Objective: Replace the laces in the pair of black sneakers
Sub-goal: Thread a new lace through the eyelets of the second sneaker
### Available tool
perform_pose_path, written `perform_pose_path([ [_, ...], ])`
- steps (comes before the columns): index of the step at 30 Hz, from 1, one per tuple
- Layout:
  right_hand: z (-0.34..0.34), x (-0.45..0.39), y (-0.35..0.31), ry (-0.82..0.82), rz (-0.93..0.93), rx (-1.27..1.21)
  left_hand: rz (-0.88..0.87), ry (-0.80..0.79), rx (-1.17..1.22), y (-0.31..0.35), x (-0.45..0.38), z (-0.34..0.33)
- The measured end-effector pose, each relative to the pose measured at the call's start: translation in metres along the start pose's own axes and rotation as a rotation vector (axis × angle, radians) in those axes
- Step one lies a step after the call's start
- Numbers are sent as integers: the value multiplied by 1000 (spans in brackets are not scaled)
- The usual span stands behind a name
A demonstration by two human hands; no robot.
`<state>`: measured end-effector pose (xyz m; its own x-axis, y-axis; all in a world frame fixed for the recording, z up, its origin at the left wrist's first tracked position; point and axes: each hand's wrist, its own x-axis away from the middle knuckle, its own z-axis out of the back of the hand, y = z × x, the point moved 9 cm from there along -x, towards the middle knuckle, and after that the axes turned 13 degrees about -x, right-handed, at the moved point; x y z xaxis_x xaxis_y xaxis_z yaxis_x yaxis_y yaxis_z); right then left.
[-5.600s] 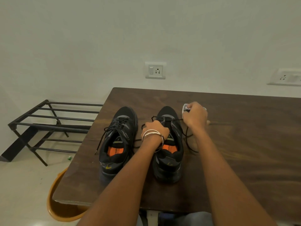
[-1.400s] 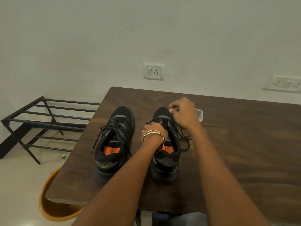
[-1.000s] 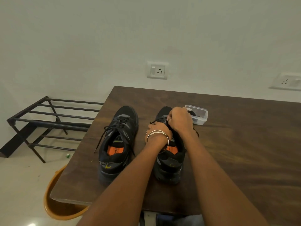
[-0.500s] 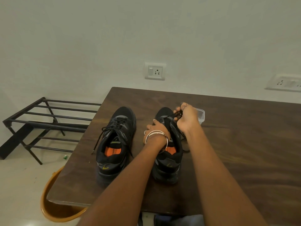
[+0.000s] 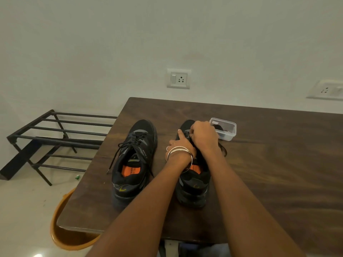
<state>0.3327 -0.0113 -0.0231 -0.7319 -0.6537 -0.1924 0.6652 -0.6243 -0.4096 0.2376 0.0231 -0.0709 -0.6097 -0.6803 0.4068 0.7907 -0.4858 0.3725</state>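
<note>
Work sits early: right hand (image 5: 204,138) and left hand (image 5: 181,145) pinch the lace on the right sneaker (image 5: 193,182); left sneaker (image 5: 133,164), beside them, remains laced

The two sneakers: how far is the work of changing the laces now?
Nothing looks finished. The left sneaker is still laced, untouched. In hand: both hands, left and right, work on the lace at the front of the right sneaker. Left: finish this shoe, then the other. Whether the box holds new laces, I cannot tell.
</note>
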Motion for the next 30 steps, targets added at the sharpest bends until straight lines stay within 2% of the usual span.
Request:
perform_pose_path([
  [8, 8, 5, -6, -17, -18, -50, -8, -1, 21, 1, -1, -1],
  [13, 7, 7, 4, -40, -95, -190, -18, -17, 6, 0, -1, -3],
  [16, 13, 7, 29, 67, -242, -458, -15, -11, -10, -1, -2, -2],
  [18, 12, 11, 59, 124, -435, -792, -12, -4, -18, -2, -2, 0],
  [20, 9, 21, 86, 138, -615, -950, -8, -6, -27, -4, -3, 0],
  [22, 19, 30, 105, 118, -693, -794, -7, -1, -34, -4, -4, 0],
  [24, 44, 37, 111, 135, -682, -475, -10, 6, -33, -5, -4, 0],
  [26, 68, 39, 106, 183, -625, -281, -11, 8, -31, -5, -3, -1],
  [28, 83, 31, 89, 242, -498, -308, -12, 10, -27, -5, -3, -2],
  [30, 74, 18, 63, 202, -331, -450, -11, 13, -23, -4, -3, -2],
])
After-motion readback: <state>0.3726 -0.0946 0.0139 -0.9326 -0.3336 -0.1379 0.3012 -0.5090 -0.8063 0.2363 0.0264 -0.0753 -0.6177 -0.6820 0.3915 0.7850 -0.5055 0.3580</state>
